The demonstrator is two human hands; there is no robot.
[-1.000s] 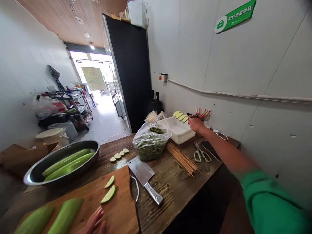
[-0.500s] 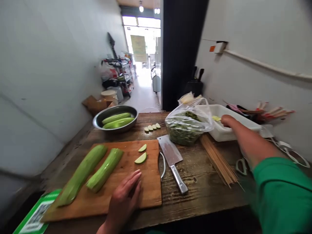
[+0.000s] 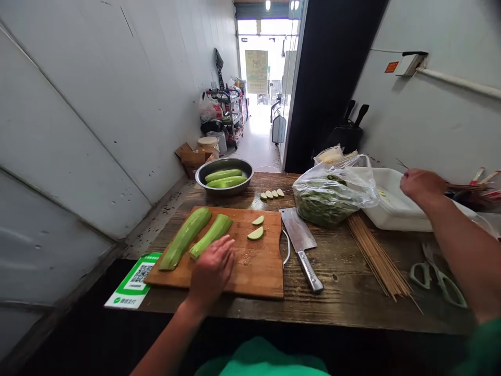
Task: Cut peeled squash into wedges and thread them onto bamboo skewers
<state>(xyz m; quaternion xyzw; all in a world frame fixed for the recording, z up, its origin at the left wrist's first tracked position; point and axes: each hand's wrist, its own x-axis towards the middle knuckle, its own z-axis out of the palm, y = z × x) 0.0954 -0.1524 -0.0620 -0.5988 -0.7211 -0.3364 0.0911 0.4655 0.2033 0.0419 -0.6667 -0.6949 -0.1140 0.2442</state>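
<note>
My left hand (image 3: 213, 263) is over the wooden cutting board (image 3: 258, 282), fingers stretched out, beside a cut green zucchini piece (image 3: 213, 235). It holds nothing. A longer zucchini (image 3: 186, 237) lies left of that piece, and two half-round zucchini slices (image 3: 255, 233) rest on the board's right part. My right hand (image 3: 422, 185) is closed above the white plastic tray (image 3: 399, 222); a thin wooden skewer (image 3: 401, 164) pokes out from its fingers. Pale green bits (image 3: 381, 194) show inside the tray. Right of the board lies a cleaver (image 3: 299, 232).
A metal bowl (image 3: 201, 180) with two zucchinis stands behind the board. Several slices (image 3: 272, 194) sit on a skewer nearby. A plastic bag of greens (image 3: 329, 201), a bundle of skewers (image 3: 378, 256) and scissors (image 3: 438, 277) lie right. A QR-code card (image 3: 129, 290) juts out left.
My right hand has lifted up out of the white tray, with a skewer end now visible. My left hand stays over the board, nearer the cut zucchini piece. The view has turned left.
</note>
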